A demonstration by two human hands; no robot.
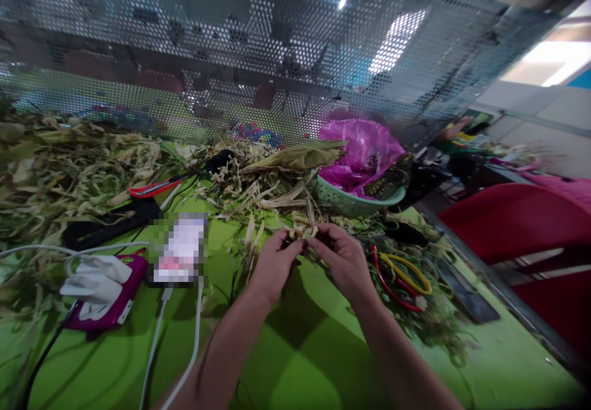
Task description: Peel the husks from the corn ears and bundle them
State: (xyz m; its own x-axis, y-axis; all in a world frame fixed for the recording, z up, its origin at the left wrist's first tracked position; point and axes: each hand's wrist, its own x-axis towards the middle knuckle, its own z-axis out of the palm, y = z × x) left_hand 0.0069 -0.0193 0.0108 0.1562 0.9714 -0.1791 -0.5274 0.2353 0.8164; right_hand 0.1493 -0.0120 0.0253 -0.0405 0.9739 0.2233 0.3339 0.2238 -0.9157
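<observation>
A Small Pale Piece Is Pinched in Both Hands

A small pale piece [305, 233] of what looks like dry leaf is held out over the green worktop [300, 367]. It seems to be partway through being worked: it is crumpled between the fingertips, and no neat, finished shape can be made out. How much of it is done cannot be told. Plenty seems to be left, as a messy heap of dry strips [277, 196] lies just past the hands, and a big pile of leaves [69, 167] is spread at the far left. No finished pieces can be picked out.

The piece is placed right at the fingertips, between the two hands. By the left hand [277, 256] one end is gripped, with thumb and fingers brought close together. By the right hand [341, 256] the other end is pinched in the same way, with the fingers bent in. Beyond the right hand, a pale green basket [339, 200] with a purple bag [364, 148] in it is seen, near but not touched.
</observation>
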